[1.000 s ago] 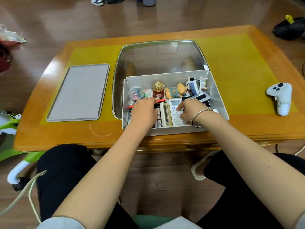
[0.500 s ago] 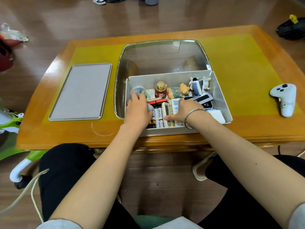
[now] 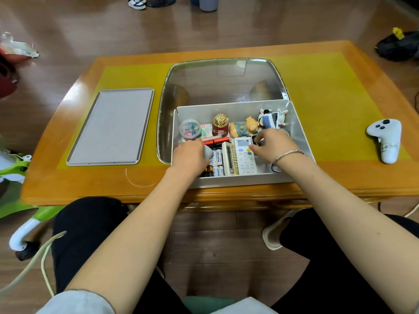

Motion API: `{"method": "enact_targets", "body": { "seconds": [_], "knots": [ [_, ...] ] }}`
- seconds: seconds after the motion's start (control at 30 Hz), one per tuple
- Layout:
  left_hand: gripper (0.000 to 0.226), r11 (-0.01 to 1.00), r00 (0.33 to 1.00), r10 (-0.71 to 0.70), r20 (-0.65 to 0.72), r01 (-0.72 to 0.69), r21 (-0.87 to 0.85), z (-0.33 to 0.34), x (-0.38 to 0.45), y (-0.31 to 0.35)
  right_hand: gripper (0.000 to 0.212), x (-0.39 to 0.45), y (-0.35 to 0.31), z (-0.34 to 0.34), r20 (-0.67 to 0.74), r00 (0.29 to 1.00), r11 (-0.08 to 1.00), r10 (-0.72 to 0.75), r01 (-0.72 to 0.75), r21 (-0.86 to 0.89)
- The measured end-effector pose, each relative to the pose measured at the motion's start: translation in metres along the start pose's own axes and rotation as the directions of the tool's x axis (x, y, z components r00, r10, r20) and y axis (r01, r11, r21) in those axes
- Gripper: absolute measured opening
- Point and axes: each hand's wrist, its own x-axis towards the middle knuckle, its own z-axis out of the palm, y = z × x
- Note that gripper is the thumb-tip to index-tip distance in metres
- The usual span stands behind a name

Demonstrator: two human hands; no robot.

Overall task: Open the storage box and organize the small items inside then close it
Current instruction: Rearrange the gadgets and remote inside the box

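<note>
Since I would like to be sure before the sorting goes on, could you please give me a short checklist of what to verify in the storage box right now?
1. Storage box is open, with the lid lying flat on the table to its left: ok.
2. Left hand has a firm hold on a small grey item at the batteries: cannot tell, the fingers hide it.
3. Right hand pinches a small dark item beside the white remote: ok.
4. Remote and the cream device lie side by side: ok.
5. Figurines at the back wall are tidy: not ok, one lies on its side.
</note>
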Motion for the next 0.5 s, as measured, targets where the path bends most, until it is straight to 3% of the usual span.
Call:
{"method": "enact_targets", "body": {
  "seconds": [0.1,0.27,0.37,0.5],
  "knots": [
    [0.037,0.997,0.998,0.001,-0.056,-0.006,-0.077,-0.001,-0.001,-0.002,0.018,-0.001,0.008,-0.008,-0.096,0.995,0.997,0.028,-0.021,0.073],
    [0.046,0.965,0.968,0.043,-0.248,-0.105,-0.242,-0.014,-0.003,-0.002,0.012,0.003,0.026,-0.025,-0.234,0.968,0.993,0.088,-0.067,0.097],
    [0.044,0.929,0.945,0.039,-0.323,-0.153,-0.336,-0.018,-0.004,0.005,0.012,0.01,0.034,-0.028,-0.248,0.965,0.994,0.086,-0.065,0.092],
    [0.043,0.861,0.947,0.018,-0.322,-0.178,-0.476,-0.007,-0.009,0.023,0.021,0.019,0.038,-0.02,-0.241,0.97,0.999,0.038,-0.039,0.001]
  ]
}}
